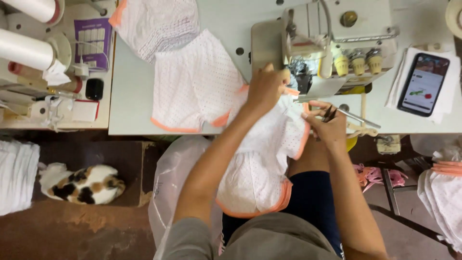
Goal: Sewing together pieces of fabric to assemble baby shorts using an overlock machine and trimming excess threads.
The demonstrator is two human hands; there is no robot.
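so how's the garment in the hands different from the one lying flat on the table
The held garment hangs crumpled off the table edge onto the lap; the flat garment lies spread on the table. The left hand presses the held one toward the sewing machine, the right hand grips its edge; the flat one is untouched. Both are white, dotted, orange-trimmed.

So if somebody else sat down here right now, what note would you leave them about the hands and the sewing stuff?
Left hand: pressing the white dotted fabric garment with orange trim up against the grey sewing machine, at its needle area.
Right hand: pinching the garment's orange edge, with small dark snips in its fingers.
The garment hangs from the pale table edge down over the lap.
Done, it seems: similar white dotted pieces lie spread on the table to the left.
Left: this piece sits at the machine; more folded white pieces with orange trim are stacked at the right.
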